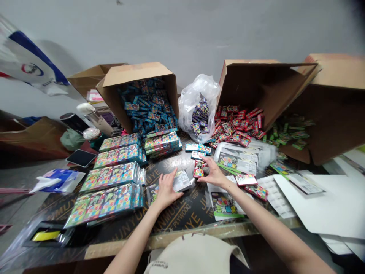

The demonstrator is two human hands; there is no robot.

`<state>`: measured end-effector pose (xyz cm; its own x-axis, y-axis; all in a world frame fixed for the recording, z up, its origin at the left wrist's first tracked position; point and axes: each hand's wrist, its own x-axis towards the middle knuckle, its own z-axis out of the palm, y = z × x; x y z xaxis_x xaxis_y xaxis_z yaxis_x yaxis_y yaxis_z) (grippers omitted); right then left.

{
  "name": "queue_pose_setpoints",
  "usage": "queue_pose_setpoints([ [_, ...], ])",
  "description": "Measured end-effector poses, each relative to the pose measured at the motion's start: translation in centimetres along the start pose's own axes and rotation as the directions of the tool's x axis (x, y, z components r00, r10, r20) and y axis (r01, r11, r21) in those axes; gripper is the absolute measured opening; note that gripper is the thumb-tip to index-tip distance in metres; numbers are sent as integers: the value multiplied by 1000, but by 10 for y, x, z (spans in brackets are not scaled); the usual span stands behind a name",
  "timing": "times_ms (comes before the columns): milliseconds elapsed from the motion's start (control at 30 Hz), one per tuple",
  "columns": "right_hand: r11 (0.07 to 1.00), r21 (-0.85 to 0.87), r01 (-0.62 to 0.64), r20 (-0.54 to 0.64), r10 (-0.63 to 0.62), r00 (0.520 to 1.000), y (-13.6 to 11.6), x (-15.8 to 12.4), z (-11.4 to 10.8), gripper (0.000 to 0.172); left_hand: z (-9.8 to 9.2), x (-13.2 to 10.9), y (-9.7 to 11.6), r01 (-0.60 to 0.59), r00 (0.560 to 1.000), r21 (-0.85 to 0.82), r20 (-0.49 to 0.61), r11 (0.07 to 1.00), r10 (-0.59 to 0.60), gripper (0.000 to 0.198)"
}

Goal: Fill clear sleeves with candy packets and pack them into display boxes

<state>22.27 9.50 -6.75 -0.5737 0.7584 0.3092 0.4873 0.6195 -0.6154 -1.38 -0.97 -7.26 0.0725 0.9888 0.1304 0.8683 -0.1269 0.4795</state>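
My right hand (214, 175) pinches a small red printed box (198, 169) between thumb and fingers, just above the dark plywood tabletop (182, 213). Flat over a clear packet with a printed card (182, 182) lies my left hand (167, 190), its thumb and fingers apart. Beyond the red box are several small blue boxes (196, 154). Near my right forearm sit a few more red boxes (256, 191) and a printed card in a clear sleeve (225, 204). To the left stand stacks of filled packets (105, 201), each showing a row of colourful boxes.
Behind, one carton (137, 70) holds blue boxes, another (251, 83) red ones, and a third (336, 121) green ones. Between them, a clear plastic bag (196, 89) contains purple boxes. A phone (81, 158) lies left; white sheets (319, 205) cover the right side.
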Motion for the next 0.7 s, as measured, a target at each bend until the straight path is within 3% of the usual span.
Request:
queue_pose_setpoints([
  [133,993,46,110,144,-116,983,-24,-6,-11,88,-10,3,7,-33,999,-8,17,999,33,98],
  [267,974,185,129,212,-167,963,-28,-13,-14,86,-20,6,12,-157,984,-26,81,987,159,96],
  [400,951,282,124,110,-160,981,-23,-15,-12,91,-21,10,12,-194,980,-12,42,981,195,94],
  [567,948,297,114,24,-126,992,-21,-19,-5,96,-4,16,15,-217,976,-28,25,976,218,94],
  [700,986,130,-103,-169,124,978,-41,-32,1,82,6,24,23,-186,980,-27,-85,982,183,91],
])
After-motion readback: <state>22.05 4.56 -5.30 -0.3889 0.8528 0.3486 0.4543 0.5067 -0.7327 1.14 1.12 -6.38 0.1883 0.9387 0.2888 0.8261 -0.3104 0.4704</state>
